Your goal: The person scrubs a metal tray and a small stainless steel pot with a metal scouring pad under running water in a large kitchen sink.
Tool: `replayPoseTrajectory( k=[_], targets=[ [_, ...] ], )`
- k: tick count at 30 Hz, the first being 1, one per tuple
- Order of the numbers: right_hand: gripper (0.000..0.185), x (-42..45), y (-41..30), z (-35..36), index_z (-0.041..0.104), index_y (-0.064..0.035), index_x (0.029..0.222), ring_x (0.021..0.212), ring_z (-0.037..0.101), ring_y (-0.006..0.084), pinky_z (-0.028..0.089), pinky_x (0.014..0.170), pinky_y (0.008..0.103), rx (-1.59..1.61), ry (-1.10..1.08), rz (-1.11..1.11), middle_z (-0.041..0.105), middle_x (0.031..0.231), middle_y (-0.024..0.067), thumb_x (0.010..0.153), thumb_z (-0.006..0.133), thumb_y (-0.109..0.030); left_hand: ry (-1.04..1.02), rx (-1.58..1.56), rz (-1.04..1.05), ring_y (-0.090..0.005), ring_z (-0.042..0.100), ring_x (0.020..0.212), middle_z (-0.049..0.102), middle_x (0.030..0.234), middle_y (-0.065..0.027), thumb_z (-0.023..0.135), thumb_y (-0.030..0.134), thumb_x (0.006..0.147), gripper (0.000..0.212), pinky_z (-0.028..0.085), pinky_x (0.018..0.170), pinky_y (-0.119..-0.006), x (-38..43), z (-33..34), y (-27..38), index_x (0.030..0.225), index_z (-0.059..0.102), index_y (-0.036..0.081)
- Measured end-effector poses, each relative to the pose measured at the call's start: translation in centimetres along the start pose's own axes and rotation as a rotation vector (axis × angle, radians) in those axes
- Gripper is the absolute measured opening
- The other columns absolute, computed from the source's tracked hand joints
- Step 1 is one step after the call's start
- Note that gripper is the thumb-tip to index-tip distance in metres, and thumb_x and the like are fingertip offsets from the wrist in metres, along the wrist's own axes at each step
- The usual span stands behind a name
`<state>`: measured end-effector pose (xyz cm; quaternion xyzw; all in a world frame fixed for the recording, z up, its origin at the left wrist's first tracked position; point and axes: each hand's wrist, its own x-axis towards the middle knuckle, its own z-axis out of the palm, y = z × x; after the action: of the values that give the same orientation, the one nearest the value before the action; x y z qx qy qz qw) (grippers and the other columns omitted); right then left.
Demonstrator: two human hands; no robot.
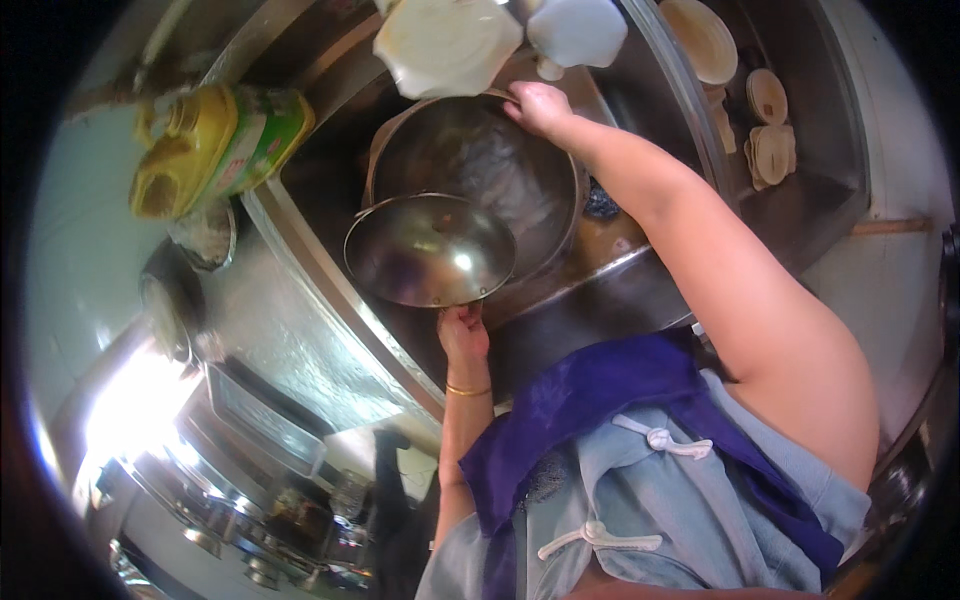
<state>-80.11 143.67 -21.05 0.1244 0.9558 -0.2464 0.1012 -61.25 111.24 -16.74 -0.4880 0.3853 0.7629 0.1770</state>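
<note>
A metal wok (pixel 420 251) is held tilted by its near handle in my left hand (pixel 463 334). Beneath and behind it, a large round dark metal pan (pixel 480 150) sits in the steel sink, wet and shiny inside. My right hand (pixel 538 107) grips that pan's far right rim. Beside the pan's right edge lies a dark scouring pad or crumpled wad (pixel 601 201); which of these, I cannot tell. The wok covers part of the large pan.
White scalloped dishes (pixel 450 45) stand at the sink's far edge. More light plates and bowls (pixel 701 41) lie in the right basin. A yellow and green plastic jug (pixel 217 150) is at the upper left, near a wet steel drainboard (pixel 292 307) and a metal tray (pixel 262 420).
</note>
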Motion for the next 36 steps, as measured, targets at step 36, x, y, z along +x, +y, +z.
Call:
replayPoseTrajectory(
  k=[36],
  targets=[
    [0.045, -15.6, -0.5, -12.0, 0.064, -0.0051, 0.083, 0.081, 0.062, 0.0347, 0.046, 0.070, 0.0440, 0.322, 0.088, 0.169, 0.064, 0.080, 0.0154, 0.079, 0.067, -0.050, -0.158, 0.135, 0.330, -0.0192, 0.060, 0.106, 0.062, 0.118, -0.0124, 0.055, -0.008, 0.083, 0.015, 0.048, 0.091, -0.030, -21.2, -1.3, 7.3, 0.094, 0.065, -0.008]
  ],
)
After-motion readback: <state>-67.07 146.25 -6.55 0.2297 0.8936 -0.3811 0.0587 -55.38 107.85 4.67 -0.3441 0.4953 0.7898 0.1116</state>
